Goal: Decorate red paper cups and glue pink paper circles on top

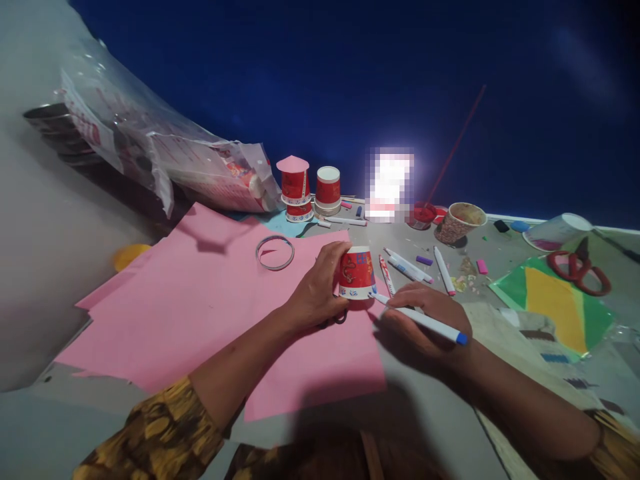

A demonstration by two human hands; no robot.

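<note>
My left hand [320, 287] grips a small red paper cup [356, 270], turned upside down, with a white band carrying blue marks at its lower edge. In my right hand [430, 317] is a white marker [430, 324] with a blue end, its tip touching or very close to the white band. Pink paper sheets [200, 307] lie beneath and to the left of the cup. Part of a dark ringed object, perhaps scissors handles, shows under my left hand.
Behind stand decorated red cups [329, 190], one pair with a pink cone top. A tape ring [275, 253] rests on the pink paper. Loose markers [444, 270], a speckled cup [460, 223] and red-handled scissors [579, 273] are on the right. Plastic bags [200, 167] fill the back left.
</note>
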